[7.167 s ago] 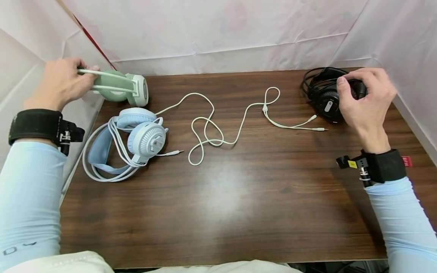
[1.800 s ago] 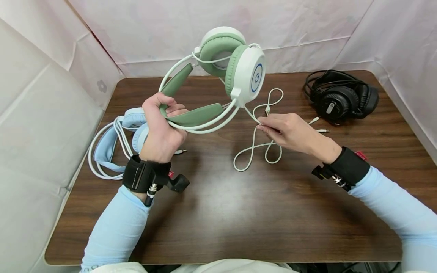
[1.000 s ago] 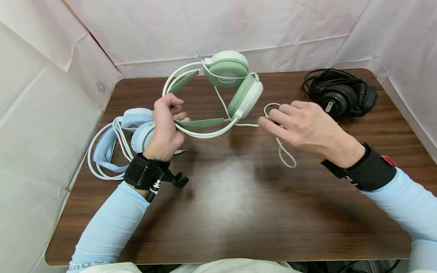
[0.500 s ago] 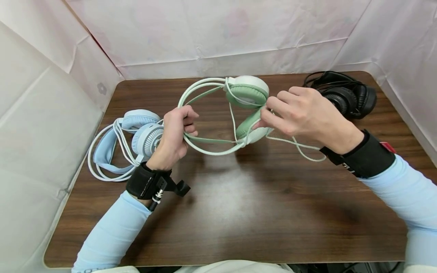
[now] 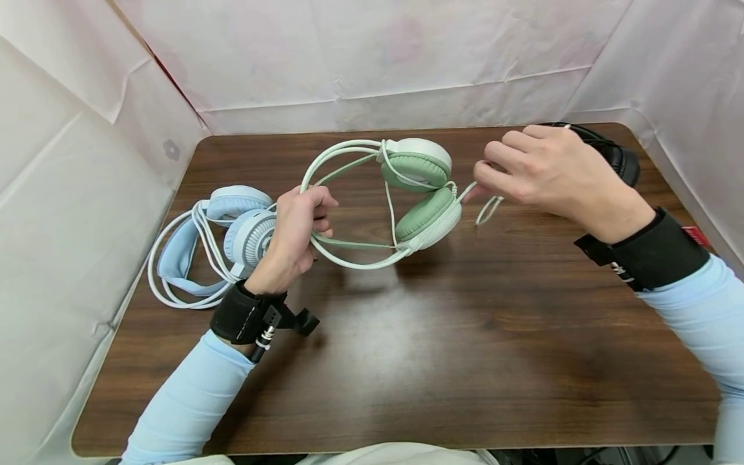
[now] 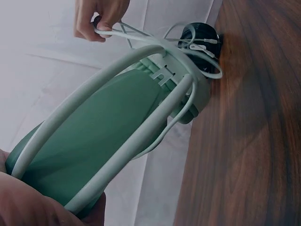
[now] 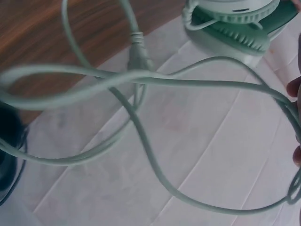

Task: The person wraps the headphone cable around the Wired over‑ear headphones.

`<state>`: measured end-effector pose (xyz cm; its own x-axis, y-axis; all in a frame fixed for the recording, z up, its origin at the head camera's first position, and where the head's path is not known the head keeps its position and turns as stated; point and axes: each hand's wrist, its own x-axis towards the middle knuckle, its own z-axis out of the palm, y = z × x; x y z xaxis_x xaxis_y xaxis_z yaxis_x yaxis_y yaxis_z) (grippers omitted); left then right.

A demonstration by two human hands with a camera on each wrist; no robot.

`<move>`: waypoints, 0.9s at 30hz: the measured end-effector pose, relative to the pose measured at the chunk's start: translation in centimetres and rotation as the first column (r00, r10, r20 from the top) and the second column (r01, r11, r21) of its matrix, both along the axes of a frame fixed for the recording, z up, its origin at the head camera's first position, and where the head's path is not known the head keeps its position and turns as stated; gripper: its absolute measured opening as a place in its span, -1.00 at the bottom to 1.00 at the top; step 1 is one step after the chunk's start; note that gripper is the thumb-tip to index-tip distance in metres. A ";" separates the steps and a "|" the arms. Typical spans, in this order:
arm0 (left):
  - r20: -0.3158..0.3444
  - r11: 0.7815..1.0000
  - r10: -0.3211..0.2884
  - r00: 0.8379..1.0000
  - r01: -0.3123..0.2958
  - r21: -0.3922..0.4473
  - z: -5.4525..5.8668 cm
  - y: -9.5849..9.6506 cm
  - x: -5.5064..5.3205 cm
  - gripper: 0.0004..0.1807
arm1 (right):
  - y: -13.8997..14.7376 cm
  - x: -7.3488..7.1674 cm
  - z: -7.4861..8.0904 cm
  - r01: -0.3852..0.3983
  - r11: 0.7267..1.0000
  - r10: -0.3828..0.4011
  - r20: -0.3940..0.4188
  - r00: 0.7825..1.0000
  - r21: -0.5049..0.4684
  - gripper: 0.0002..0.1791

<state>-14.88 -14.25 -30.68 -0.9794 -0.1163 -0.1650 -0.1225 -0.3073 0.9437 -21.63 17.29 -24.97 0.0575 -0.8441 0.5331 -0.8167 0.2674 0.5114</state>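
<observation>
My left hand (image 5: 290, 229) grips the headband of the green and white headphones (image 5: 420, 169), held above the middle of the table with both ear cups to the right. Their pale cable (image 5: 467, 192) runs from the nearer cup to my right hand (image 5: 540, 168), whose curled fingers hold it. A strand of it also passes across the cups. Below the right hand hangs a small loop, and in the right wrist view several cable loops (image 7: 155, 165) and the splitter (image 7: 139, 56) dangle. The right fingertips are partly hidden in the head view.
Light blue headphones (image 5: 256, 239) with a bundled cable lie on the left of the brown table (image 5: 407, 374), close beside my left hand. Black headphones (image 5: 626, 161) sit at the back right, partly hidden behind my right hand. White cloth walls (image 5: 372, 64) enclose the back and sides.
The green headphones came from the far left to the middle in my left hand. My right hand left the black headphones, gathered the cable off the table, passed the cups and drew back right.
</observation>
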 end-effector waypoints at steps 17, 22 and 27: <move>0.107 0.972 -0.145 0.984 0.161 -0.168 -0.3 2.0 1.0 -0.81 | -1.9 -1.7 1.5 0.052 0.999 -0.052 -0.069 0.996 -0.005 -0.58; 0.100 0.966 -0.214 0.972 0.226 -0.125 -0.4 2.1 1.2 -0.79 | -1.8 -2.9 1.2 0.040 0.999 -0.040 0.004 0.999 -0.014 -0.58; 0.091 0.963 -0.213 0.973 0.225 -0.150 -0.5 2.2 1.3 -0.80 | -1.4 -3.9 0.5 0.049 0.999 -0.047 0.153 0.987 -0.005 -0.66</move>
